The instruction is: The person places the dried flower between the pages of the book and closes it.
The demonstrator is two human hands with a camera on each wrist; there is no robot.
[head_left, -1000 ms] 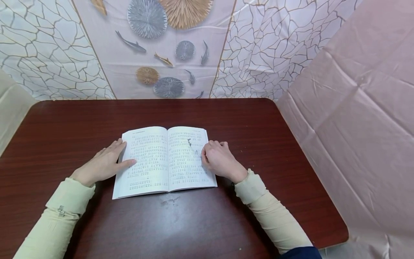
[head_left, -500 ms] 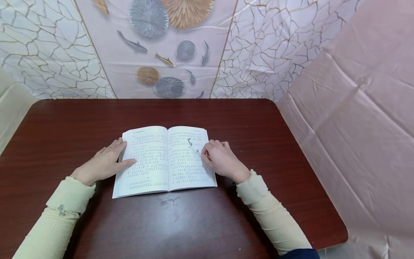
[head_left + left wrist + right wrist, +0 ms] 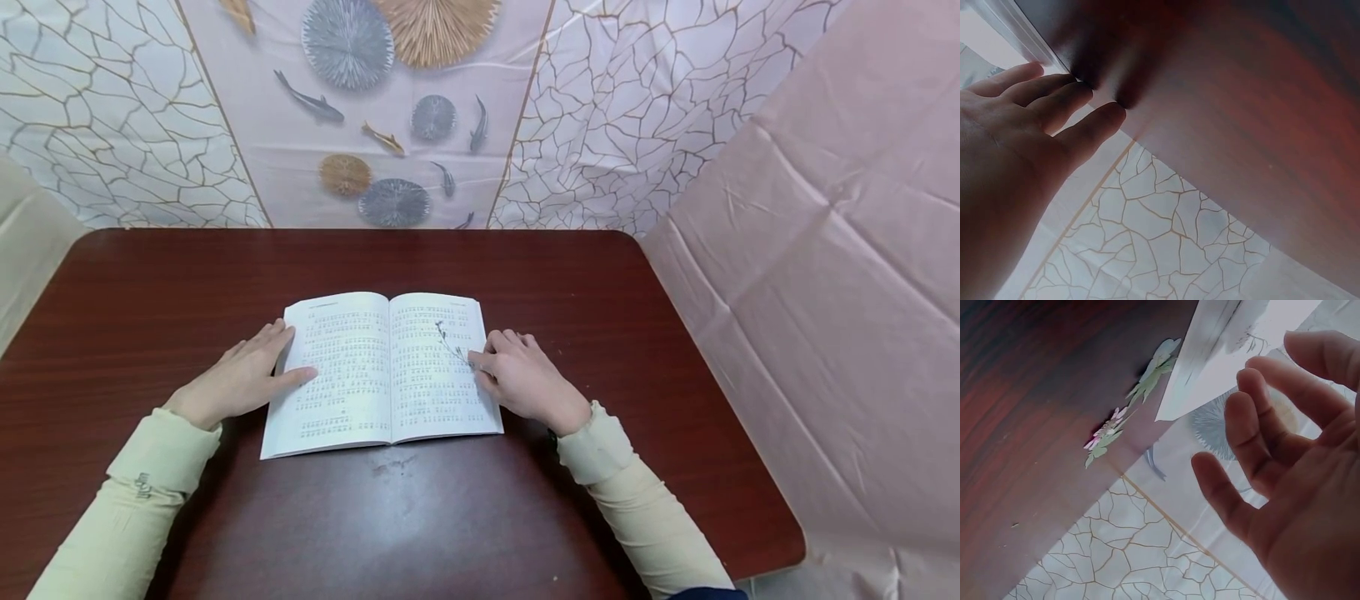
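Note:
An open book (image 3: 337, 400) with printed pages lies on the table. On its right page is a thin dried sprig (image 3: 446, 337), its lower end near the fingers of my right hand (image 3: 528, 379). That hand hovers at the page's right edge, its fingers loosely bent and spread, and the right wrist view shows nothing between them. My left hand (image 3: 240, 375) lies flat at the book's left edge, thumb on the page and fingers straight. In the right wrist view, a pink flower (image 3: 1107, 431) and a pale flower with green leaves (image 3: 1155, 365) lie beside the book.
The dark red-brown table (image 3: 405, 517) has rounded corners at the back. Behind it hangs a patterned cloth (image 3: 390, 108), and a plain pinkish cloth (image 3: 817, 250) hangs along the right. Small specks (image 3: 1015, 525) dot the tabletop.
My right hand has loosened its fingers from the sprig and shifted slightly right and down. More of the sprig now shows on the page. The left hand and the book stay still.

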